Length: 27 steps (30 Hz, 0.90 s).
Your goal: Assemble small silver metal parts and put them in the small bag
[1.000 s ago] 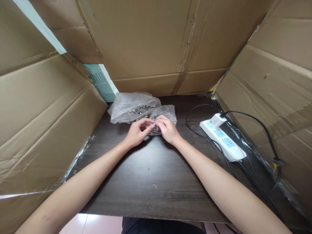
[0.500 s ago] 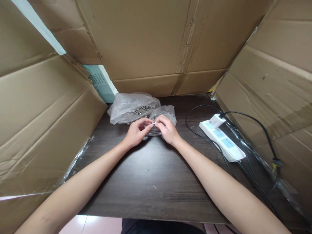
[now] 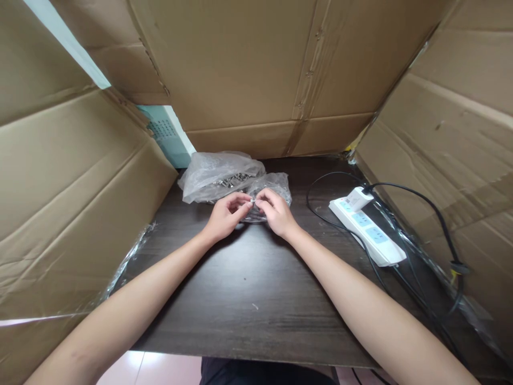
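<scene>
Over the middle of the dark table, my left hand [image 3: 225,215] and my right hand [image 3: 276,212] meet with their fingertips almost touching. A small silver bolt [image 3: 253,201] shows between them, pinched from both sides; whether a nut or washer sits on it is too small to tell. Right behind my left hand lies a cloudy plastic bag [image 3: 212,174], its mouth showing loose metal bolts [image 3: 236,181]. A second clear plastic bag [image 3: 280,184] is behind and under my right hand, and its contents are hard to make out.
Cardboard walls [image 3: 248,64] enclose the dark wooden table [image 3: 240,299] at the back and both sides. To the right rests a white power strip [image 3: 371,230] with a white plug-in adapter [image 3: 356,199]. Black cables [image 3: 425,208] loop around it.
Both hands keep nearly the same place and pinch. The metal piece between the fingertips looks slightly shifted, and the whole view has moved a little.
</scene>
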Available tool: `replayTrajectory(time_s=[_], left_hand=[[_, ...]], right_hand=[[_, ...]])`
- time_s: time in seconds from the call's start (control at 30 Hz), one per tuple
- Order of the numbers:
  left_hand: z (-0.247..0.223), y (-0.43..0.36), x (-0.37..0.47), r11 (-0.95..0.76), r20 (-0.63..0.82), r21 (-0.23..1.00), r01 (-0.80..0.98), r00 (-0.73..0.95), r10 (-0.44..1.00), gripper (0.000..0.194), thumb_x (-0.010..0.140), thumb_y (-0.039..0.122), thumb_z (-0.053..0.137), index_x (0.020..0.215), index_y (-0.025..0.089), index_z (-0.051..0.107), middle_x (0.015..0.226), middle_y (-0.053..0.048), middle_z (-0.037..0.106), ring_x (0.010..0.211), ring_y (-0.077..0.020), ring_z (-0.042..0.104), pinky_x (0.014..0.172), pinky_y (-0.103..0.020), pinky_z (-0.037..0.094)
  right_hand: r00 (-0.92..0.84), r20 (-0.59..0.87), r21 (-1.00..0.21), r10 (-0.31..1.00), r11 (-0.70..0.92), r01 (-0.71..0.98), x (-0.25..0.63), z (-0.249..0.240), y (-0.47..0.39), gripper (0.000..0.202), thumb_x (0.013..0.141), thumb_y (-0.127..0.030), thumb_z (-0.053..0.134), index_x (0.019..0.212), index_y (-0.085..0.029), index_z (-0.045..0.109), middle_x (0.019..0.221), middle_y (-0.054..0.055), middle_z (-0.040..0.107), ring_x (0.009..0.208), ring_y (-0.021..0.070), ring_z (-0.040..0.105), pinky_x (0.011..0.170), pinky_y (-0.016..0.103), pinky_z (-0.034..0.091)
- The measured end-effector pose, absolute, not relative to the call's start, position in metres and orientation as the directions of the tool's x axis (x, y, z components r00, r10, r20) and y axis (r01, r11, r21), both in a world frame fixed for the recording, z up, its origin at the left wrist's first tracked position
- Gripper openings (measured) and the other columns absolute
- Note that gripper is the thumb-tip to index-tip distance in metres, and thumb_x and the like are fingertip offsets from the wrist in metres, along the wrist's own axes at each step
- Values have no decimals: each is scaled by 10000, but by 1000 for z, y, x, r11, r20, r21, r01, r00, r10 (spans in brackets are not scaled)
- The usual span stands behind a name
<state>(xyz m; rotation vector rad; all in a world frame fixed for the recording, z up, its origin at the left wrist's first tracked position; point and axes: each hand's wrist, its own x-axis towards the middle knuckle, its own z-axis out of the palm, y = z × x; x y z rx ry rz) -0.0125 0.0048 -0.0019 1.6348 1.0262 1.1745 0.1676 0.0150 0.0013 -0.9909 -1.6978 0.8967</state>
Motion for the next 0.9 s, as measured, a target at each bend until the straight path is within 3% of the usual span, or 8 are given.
replayTrajectory(time_s=[0.1, 0.27, 0.4, 0.67, 0.9], left_hand=[[-1, 4, -12, -308, 269, 939, 154, 229, 935, 337, 878, 443, 737, 1037, 148, 709, 941, -80, 745, 798, -177, 691, 671, -263, 535], [0, 1, -12, -314, 266, 932, 180, 248, 932, 340, 877, 444, 737, 1042, 148, 706, 965, -90, 748, 833, -189, 696, 668, -259, 530], [0, 2, -12, -306, 261, 938, 165, 246, 933, 342, 879, 446, 733, 1036, 144, 703, 964, -95, 750, 828, -191, 699, 671, -266, 537], [0, 3, -12, -303, 265, 940, 155, 225, 938, 345, 875, 454, 735, 1032, 149, 712, 944, -84, 749, 811, -184, 698, 682, -270, 546], [0, 1, -11, -319, 268, 928, 193, 248, 931, 335, 882, 435, 731, 1040, 142, 706, 949, -93, 749, 811, -185, 696, 648, -258, 528]], right_hand=[[-240, 374, -875, 896, 426, 229, 168, 1, 16, 139, 876, -272, 524, 748, -222, 542, 795, 7, 569, 788, 175, 538, 749, 312, 418], [-283, 404, -845, 870, 473, 249, 169, 3, 15, 371, 979, -298, 442, 625, -209, 509, 773, 24, 556, 741, 162, 542, 751, 320, 416], [-259, 378, -856, 889, 442, 268, 167, 3, 14, 415, 1007, -350, 442, 623, -209, 515, 738, 15, 542, 713, 157, 539, 735, 321, 410], [-231, 365, -880, 902, 415, 231, 168, 1, 16, 112, 865, -263, 539, 764, -220, 563, 808, 9, 578, 774, 171, 542, 715, 301, 415], [-280, 387, -856, 879, 455, 244, 168, 3, 15, 386, 973, -286, 442, 605, -203, 526, 766, 20, 559, 737, 152, 555, 741, 306, 416]])
